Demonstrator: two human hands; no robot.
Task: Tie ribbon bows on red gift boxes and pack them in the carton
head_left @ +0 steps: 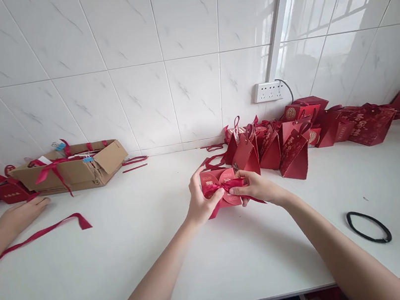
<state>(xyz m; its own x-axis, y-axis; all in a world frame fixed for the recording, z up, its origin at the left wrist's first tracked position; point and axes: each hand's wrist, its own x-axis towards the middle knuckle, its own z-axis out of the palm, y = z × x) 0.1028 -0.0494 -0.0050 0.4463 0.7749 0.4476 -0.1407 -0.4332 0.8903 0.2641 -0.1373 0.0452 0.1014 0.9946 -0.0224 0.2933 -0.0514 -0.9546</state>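
Note:
Between my two hands is a small red gift box (217, 175) with gold print and rounded overlapping flaps. A dark red ribbon (233, 183) crosses its top and is gathered in a bow or knot at the middle. My left hand (200, 200) grips the box's left side, its thumb pressed on the ribbon near the knot. My right hand (256, 187) is closed at the right side, thumb and fingers pinching the ribbon beside the knot. One ribbon tail hangs below the box's front left corner. The fingers behind the box are partly hidden.
Several red gift bags (293, 156) stand behind and right of the box. A cardboard box (76, 176) with ribbons and clips sits at the back left. Beside it are a co-worker's hand (25, 213) and a loose ribbon (46, 230). A black loop (369, 227) lies front right.

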